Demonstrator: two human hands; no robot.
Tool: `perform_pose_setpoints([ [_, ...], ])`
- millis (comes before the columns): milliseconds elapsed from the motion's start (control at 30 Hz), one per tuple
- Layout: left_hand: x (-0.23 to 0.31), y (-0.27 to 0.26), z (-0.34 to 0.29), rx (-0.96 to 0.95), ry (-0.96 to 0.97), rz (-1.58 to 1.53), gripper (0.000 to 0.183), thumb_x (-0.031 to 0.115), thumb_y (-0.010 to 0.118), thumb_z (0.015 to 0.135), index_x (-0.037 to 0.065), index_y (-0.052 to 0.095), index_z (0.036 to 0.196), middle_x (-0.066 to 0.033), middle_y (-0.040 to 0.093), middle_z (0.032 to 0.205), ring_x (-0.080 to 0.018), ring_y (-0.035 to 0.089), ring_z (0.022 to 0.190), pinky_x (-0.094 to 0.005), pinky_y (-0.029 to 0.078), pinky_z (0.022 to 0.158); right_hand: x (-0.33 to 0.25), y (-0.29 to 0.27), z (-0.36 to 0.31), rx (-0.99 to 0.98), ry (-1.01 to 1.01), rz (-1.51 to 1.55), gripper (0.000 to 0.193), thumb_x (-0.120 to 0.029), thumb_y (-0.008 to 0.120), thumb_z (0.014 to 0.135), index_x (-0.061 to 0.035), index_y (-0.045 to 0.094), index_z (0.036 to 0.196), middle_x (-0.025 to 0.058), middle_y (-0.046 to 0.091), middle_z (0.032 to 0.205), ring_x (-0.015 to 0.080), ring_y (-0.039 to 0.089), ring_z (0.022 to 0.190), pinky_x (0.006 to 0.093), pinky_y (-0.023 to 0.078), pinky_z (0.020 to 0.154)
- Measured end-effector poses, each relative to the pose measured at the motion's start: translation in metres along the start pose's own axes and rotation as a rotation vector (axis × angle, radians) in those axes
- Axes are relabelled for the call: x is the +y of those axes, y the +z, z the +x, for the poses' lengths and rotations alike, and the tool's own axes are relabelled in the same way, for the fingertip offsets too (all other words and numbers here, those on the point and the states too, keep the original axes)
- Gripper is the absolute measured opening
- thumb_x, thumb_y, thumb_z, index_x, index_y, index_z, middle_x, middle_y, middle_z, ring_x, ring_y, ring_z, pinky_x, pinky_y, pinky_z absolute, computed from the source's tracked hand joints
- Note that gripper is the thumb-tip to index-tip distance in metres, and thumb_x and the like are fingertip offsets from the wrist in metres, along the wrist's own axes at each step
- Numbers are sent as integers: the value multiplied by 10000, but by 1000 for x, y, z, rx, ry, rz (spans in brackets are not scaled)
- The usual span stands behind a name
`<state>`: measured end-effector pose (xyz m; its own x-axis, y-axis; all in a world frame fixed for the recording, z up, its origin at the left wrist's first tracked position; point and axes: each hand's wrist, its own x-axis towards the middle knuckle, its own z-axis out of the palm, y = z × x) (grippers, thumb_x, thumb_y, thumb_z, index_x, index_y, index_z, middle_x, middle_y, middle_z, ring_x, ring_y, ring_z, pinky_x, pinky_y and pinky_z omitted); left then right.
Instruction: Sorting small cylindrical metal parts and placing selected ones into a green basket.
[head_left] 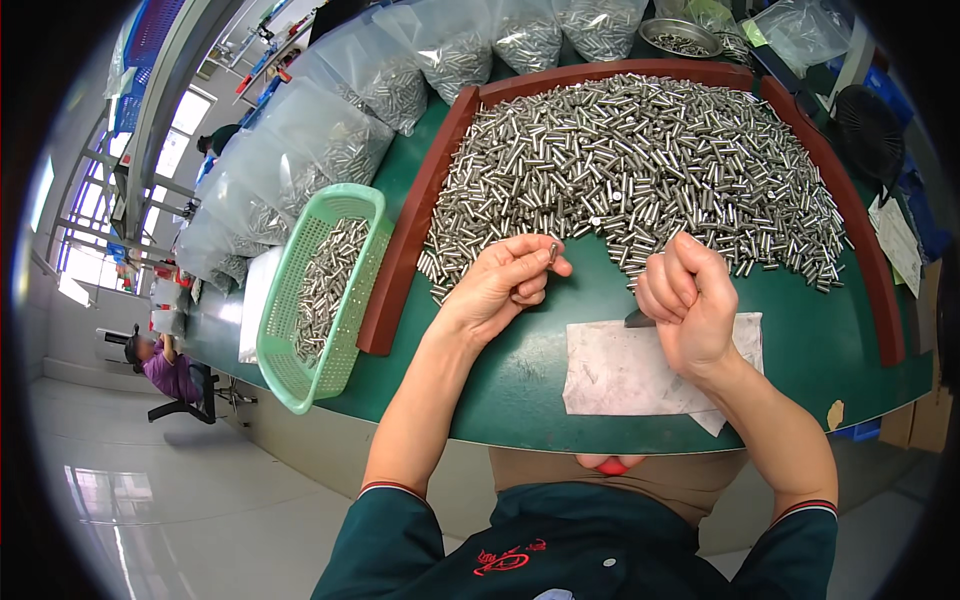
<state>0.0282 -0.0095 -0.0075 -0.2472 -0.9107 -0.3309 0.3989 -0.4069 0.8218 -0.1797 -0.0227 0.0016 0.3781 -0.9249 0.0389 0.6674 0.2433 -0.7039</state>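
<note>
Between the thumb and fingertips of my left hand [500, 287] is a small shiny metal pin [553, 252]. My right hand [692, 308] is closed in a fist above a stained whitish cloth [612, 372]. A dark flat piece [637, 319] sticks out below its curled fingers; the rest of it is hidden, so I cannot tell what it is. Just beyond both hands spreads a large heap of short metal pins [640, 160] on the green tabletop [500, 400].
A reddish-brown wooden frame [405, 260] borders the heap. At left stands a light green basket [277, 345] partly filled with pins. Clear plastic bags of pins [440, 55] line the back and left. A metal bowl [680, 38] and a dark fan [868, 130] stand farther right. Another person [172, 372] sits far left.
</note>
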Motion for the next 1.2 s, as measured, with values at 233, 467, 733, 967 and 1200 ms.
perform_pose_setpoints([
  [233,1,17,-10,-67,-21,190,118,125,528,841,14,558,866,-37,565,701,-19,307,467,-155,257,432,-2,-1,1,1,-3,35,434,-208,368,863,-116,249,457,-11,243,399,74,168,376,242,145,370],
  [467,-21,38,-18,-104,86,800,118,95,496,853,-16,515,818,-28,549,680,-76,503,627,-207,404,576,1,-1,1,-19,2,31,427,-201,372,857,-111,258,456,-12,253,407,73,177,382,239,154,378],
  [733,-18,48,-27,-41,249,1343,128,91,576,770,-2,491,796,-70,436,526,-183,417,445,-302,336,440,9,2,-4,-74,15,22,411,-198,345,858,-121,259,464,-20,247,405,75,165,389,238,166,393],
  [967,-21,45,-26,-27,287,1354,128,71,606,714,6,497,733,-70,382,482,-187,370,419,-309,306,421,13,2,-6,-83,52,48,429,-195,382,850,-106,259,448,-16,255,408,75,196,396,239,172,397],
  [1200,-21,46,-25,-23,271,1351,114,60,600,710,2,502,713,-69,378,475,-177,360,415,-301,303,417,15,1,-6,-111,42,30,434,-191,386,849,-103,245,448,-18,248,412,75,201,396,237,170,394],
])
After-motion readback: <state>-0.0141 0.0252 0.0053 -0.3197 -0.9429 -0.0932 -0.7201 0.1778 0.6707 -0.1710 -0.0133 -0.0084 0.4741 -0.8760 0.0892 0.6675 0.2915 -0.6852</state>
